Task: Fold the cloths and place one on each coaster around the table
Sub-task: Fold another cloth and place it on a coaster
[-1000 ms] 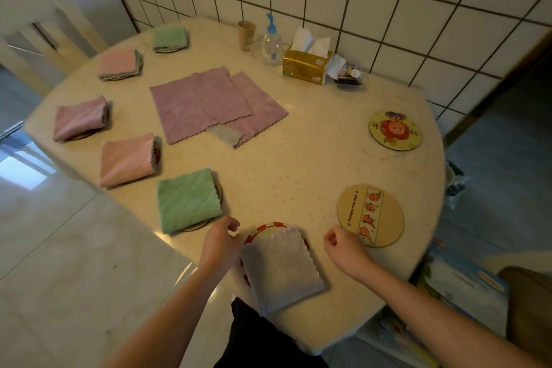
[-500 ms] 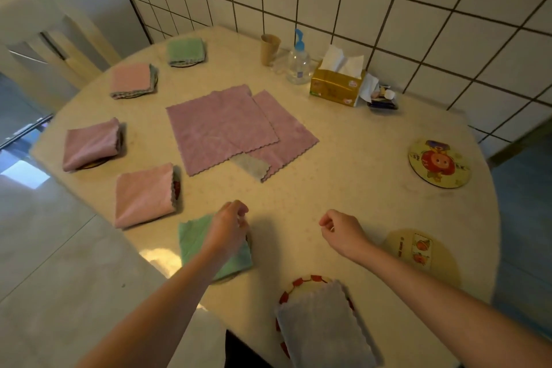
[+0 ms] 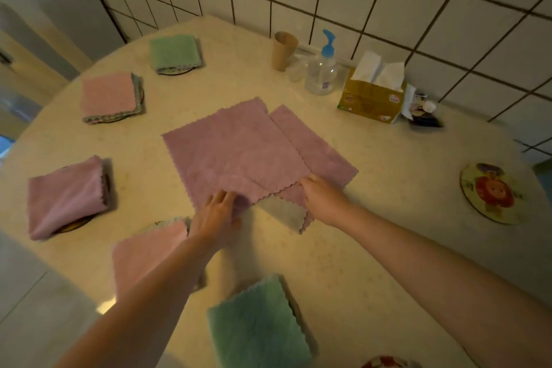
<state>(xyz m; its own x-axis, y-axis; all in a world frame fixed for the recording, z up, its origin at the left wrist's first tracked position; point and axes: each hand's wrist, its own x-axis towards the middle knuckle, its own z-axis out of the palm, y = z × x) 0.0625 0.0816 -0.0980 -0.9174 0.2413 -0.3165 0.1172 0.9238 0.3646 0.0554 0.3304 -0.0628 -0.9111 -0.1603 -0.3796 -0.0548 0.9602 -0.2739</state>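
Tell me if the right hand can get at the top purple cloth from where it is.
Probably yes. The right hand lies at the near corner of the top purple cloth, which rests flat and uncovered over the lower cloth; nothing lies between them.

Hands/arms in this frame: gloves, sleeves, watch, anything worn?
Nothing worn that shows. The left hand and the right hand are bare, no gloves, rings or watch visible. Both forearms are bare to the frame edge; no sleeve in view.
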